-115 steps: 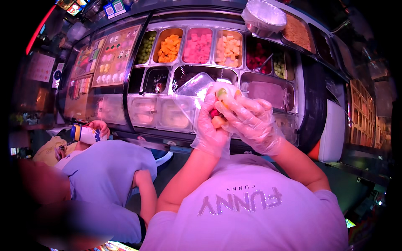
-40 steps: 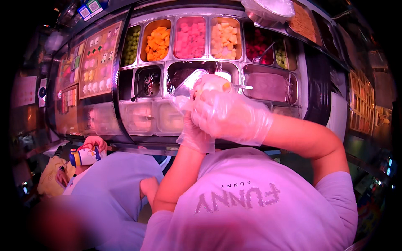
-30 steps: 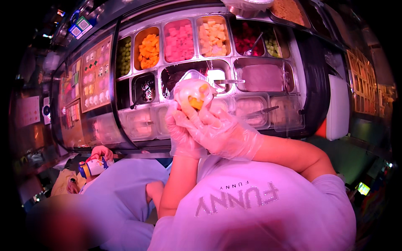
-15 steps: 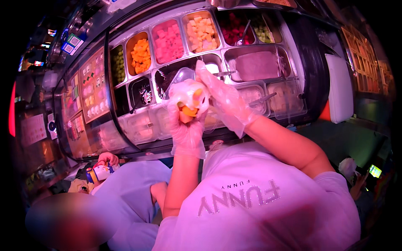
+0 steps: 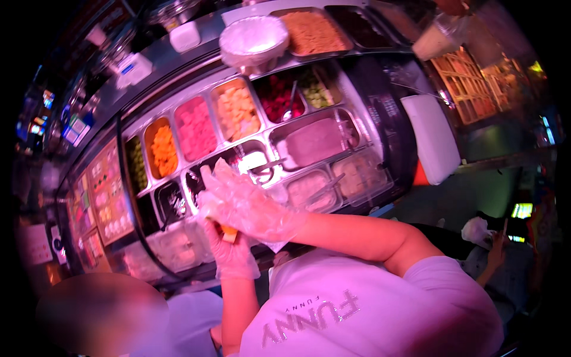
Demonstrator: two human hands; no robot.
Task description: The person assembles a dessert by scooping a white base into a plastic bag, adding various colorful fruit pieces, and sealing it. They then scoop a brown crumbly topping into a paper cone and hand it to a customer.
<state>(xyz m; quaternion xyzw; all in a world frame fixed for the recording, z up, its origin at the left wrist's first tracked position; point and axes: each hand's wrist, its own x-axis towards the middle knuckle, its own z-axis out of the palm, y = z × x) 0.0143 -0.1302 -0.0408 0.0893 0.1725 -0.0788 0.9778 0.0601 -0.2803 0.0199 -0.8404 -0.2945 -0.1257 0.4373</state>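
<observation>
My left hand (image 5: 231, 253), in a clear plastic glove, is closed round a white, soft-skinned dessert with orange fruit pieces. Only an orange and pale yellow bit of this dessert (image 5: 229, 232) shows now. Over it lies my right hand (image 5: 247, 199), also gloved, its fingers stretched out and pointing up and left; it covers most of the dessert and part of my left hand. Both hands are above the near side of a topping counter. Behind them are a tub of pink cubes (image 5: 196, 128), a tub of orange cubes (image 5: 161, 147) and a small white tub (image 5: 252, 160).
A tub of purple paste (image 5: 312, 143) with a utensil lies to the right. Beyond the toppings stand a foil-topped round bowl (image 5: 254, 43) and a tray of brown crumbs (image 5: 312, 33). A white panel (image 5: 433, 140) juts up at right. Another person (image 5: 178, 324) stands close on my left.
My right hand has come over the dessert from the right and now hides most of it. The view has shifted, bringing the foil-topped bowl into sight.
</observation>
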